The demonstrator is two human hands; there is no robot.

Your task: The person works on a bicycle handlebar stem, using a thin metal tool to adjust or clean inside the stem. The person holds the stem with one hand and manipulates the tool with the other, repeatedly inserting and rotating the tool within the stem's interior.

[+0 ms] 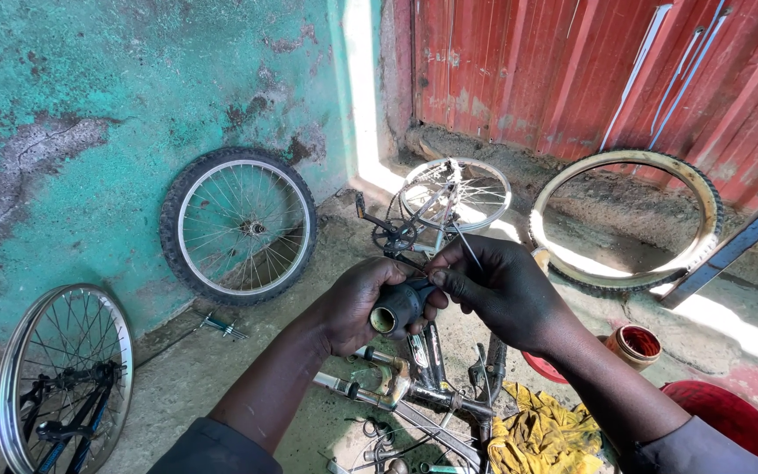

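Observation:
My left hand [354,303] grips a short dark metal tube, a bicycle hub shell [396,307], with its open brass-coloured end facing me. My right hand [504,285] pinches a thin metal spoke or wire [467,246] against the top of the hub; the wire sticks up and away from my fingers. Both hands are held together above a dismantled bicycle frame [414,395] lying on the concrete floor.
A tyred wheel [239,226] leans on the turquoise wall. A bare rim with spokes [63,377] stands at lower left. A small wheel with a crankset [449,197] and a loose tyre [629,219] lie by the red metal door. A yellow rag [541,434], small tin [633,344] and red basin [734,421] sit at lower right.

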